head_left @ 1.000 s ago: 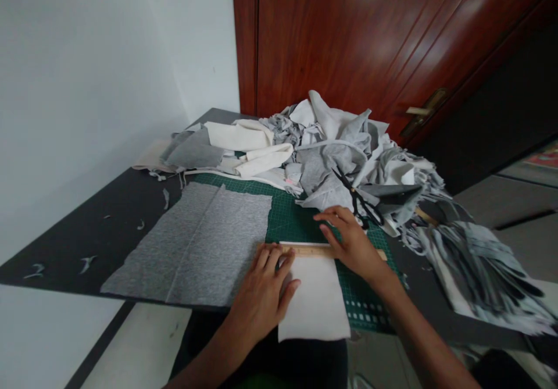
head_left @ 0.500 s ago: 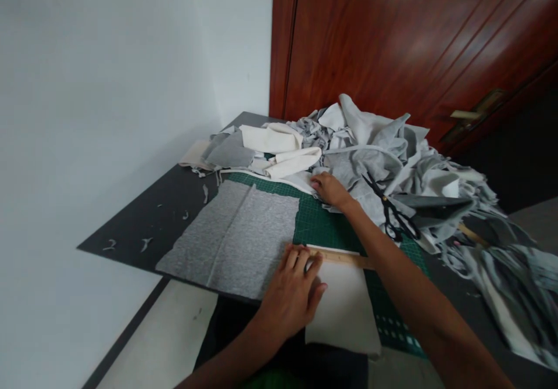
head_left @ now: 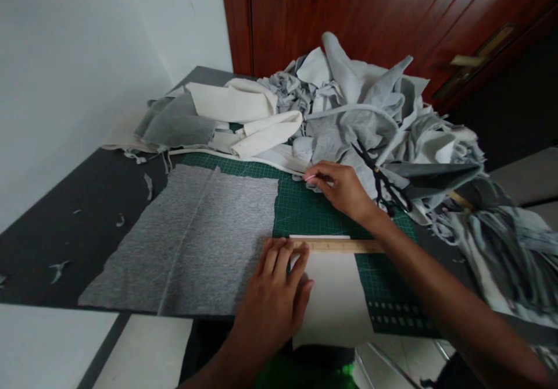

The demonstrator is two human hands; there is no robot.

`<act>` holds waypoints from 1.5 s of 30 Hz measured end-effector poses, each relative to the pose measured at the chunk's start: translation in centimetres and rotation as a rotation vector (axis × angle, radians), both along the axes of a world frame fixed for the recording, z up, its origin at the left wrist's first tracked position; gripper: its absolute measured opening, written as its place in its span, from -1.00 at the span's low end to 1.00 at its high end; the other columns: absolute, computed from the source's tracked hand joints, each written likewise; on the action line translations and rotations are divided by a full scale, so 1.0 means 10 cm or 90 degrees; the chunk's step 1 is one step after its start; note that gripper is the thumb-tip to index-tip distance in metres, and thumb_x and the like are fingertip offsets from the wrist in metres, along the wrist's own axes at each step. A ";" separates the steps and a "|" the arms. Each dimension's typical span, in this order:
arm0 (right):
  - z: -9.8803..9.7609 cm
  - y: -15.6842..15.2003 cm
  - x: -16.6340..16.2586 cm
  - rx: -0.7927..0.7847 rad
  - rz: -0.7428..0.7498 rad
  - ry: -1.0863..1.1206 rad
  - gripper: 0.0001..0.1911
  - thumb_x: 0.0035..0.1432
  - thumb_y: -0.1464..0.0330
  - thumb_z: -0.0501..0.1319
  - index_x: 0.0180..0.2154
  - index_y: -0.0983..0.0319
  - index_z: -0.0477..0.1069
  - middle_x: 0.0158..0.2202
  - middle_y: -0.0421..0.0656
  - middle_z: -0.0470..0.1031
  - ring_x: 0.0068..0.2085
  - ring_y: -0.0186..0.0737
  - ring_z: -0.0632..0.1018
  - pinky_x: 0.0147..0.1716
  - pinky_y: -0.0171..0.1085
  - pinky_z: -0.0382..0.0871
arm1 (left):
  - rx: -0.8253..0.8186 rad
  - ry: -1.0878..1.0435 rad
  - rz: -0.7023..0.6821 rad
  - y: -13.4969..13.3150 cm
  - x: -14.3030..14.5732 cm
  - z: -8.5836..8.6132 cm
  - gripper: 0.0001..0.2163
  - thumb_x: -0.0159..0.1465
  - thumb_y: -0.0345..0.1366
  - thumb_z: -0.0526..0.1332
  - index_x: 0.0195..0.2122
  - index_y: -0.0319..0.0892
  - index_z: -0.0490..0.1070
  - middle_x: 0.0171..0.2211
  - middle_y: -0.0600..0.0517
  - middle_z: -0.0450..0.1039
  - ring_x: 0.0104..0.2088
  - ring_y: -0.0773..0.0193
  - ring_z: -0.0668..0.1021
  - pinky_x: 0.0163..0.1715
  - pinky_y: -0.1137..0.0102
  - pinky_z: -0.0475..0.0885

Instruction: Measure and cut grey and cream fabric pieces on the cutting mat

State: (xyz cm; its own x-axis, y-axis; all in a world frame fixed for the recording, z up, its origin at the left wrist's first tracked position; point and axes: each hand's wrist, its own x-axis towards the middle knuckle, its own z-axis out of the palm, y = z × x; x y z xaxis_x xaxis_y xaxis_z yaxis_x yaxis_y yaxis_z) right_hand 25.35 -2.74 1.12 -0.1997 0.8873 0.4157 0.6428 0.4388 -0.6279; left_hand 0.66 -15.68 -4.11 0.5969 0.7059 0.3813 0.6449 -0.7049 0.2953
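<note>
My left hand (head_left: 274, 293) lies spread, its fingertips pressing a wooden ruler (head_left: 325, 245). Beneath the ruler is a white fabric piece (head_left: 333, 302), with a thin strip of it showing above the ruler's far edge. My right hand (head_left: 337, 186) is closed in a pinch on a slim pink thing (head_left: 310, 177), mostly hidden by the fingers, so I cannot make out its kind. That hand is at the near edge of the fabric heap, over the green cutting mat (head_left: 300, 209). A grey fabric piece (head_left: 209, 243) with a crease lies left of the ruler.
Black scissors (head_left: 380, 177) rest on the large heap of grey and white scraps (head_left: 344, 116). Folded cream fabric (head_left: 238, 103) lies at the back left. Fabric strips (head_left: 501, 255) hang at the right. Small offcuts (head_left: 58, 271) dot the dark tabletop (head_left: 65, 220).
The view has shifted closer and lower over the table. My right hand has turned, and the pink thing in its fingers shows more plainly. The left hand stays on the ruler.
</note>
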 end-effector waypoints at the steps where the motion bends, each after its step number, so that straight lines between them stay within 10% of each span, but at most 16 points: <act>1: 0.02 -0.13 0.00 -0.016 0.008 0.017 -0.87 0.38 0.39 0.30 -0.18 0.19 0.66 -0.17 -0.09 0.74 -0.17 -0.13 0.70 -0.11 -0.21 0.58 | 0.002 -0.002 0.000 0.01 0.00 0.01 -0.57 0.55 -0.17 0.11 0.37 -0.16 0.43 0.28 -0.12 0.49 0.33 -0.07 0.43 0.32 -0.01 0.43; 6: 0.00 -0.68 -0.07 -0.151 -0.019 0.045 -0.86 0.42 0.39 0.29 -0.11 0.18 0.66 -0.21 -0.16 0.75 -0.45 -0.29 0.65 -0.43 -0.34 0.56 | -0.003 0.007 -0.011 0.04 -0.01 0.03 -0.59 0.55 -0.24 0.10 0.35 -0.16 0.45 0.26 -0.11 0.51 0.31 -0.03 0.44 0.34 0.04 0.36; 11: 0.00 -0.95 -0.20 -0.206 -0.030 -0.012 -0.71 0.39 0.51 0.31 0.07 0.11 0.60 -0.08 -0.21 0.77 -0.14 -0.26 0.77 -0.08 -0.38 0.64 | -0.038 -0.017 -0.011 0.02 -0.01 0.00 -0.58 0.55 -0.23 0.12 0.37 -0.17 0.42 0.30 -0.11 0.46 0.36 0.00 0.41 0.49 0.11 0.14; 33: 0.06 -1.01 -0.46 -0.257 0.040 -0.125 -0.77 0.51 0.40 0.21 0.03 0.08 0.62 -0.14 -0.13 0.71 -0.22 -0.20 0.74 -0.35 -0.34 0.70 | -0.098 0.016 -0.024 -0.03 -0.10 0.05 -0.53 0.49 -0.33 0.20 0.41 -0.09 0.36 0.31 -0.04 0.38 0.42 0.15 0.36 0.59 0.19 0.08; 45: 0.06 -0.97 -0.45 -0.291 0.073 -0.080 -0.65 0.50 0.46 0.19 0.13 0.01 0.62 -0.06 -0.18 0.72 -0.14 -0.18 0.76 -0.18 -0.30 0.77 | -0.084 0.029 -0.027 -0.01 -0.10 0.08 -0.57 0.46 -0.33 0.23 0.35 -0.08 0.44 0.26 -0.06 0.47 0.38 0.08 0.44 0.43 0.18 0.43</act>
